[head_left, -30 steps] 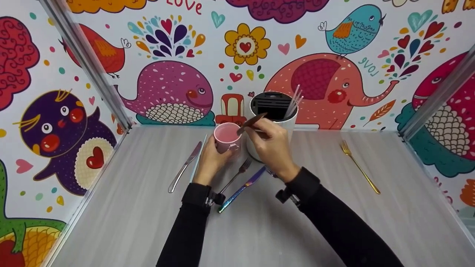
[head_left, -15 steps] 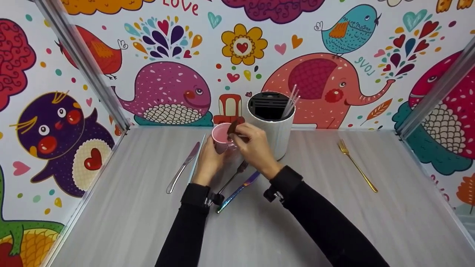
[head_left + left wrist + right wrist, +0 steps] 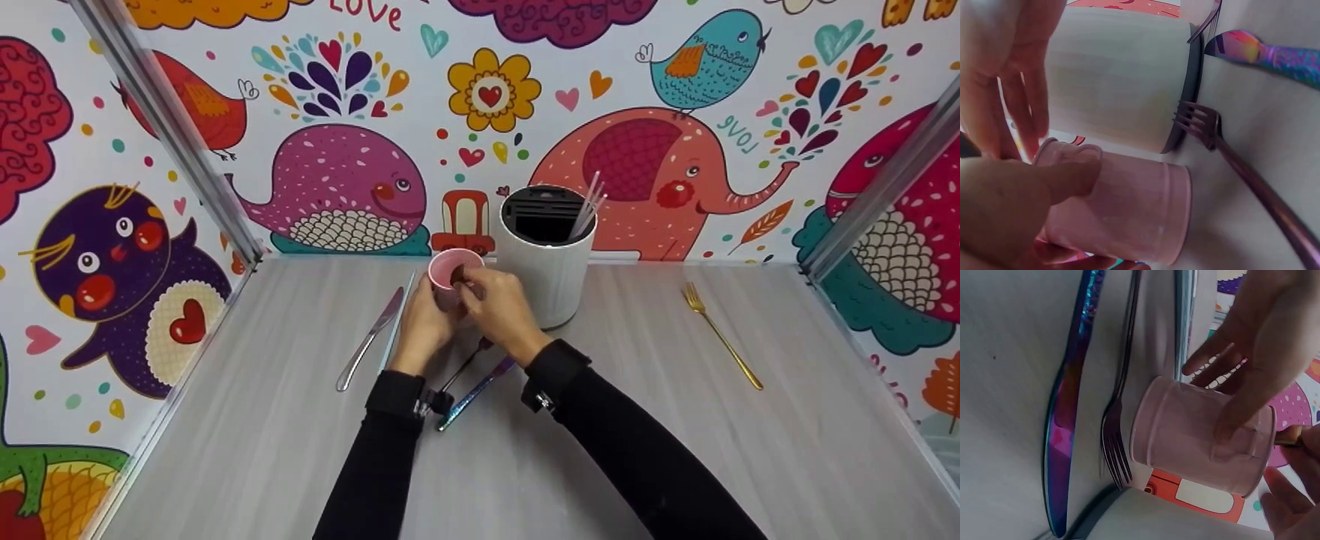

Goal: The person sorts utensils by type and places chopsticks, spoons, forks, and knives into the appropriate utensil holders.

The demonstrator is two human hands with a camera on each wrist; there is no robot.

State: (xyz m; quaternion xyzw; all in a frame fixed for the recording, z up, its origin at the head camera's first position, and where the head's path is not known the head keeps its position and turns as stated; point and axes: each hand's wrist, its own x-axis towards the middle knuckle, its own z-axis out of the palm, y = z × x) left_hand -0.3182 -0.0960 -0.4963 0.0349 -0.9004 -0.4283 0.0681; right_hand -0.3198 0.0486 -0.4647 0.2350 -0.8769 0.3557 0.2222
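Nearest us on the bench [image 3: 525, 465], the iridescent knife [image 3: 474, 393] and dark fork [image 3: 466, 365] lie side by side at 6 o'clock of the pink mug [image 3: 452, 275]. Our left hand [image 3: 424, 322] grasps the mug. Our right hand [image 3: 499, 310] pinches a brown utensil [image 3: 456, 277], raised a second ago, now dipped into the mug. White cutlery holder [image 3: 550, 259] stands at 3 o'clock, touching close.
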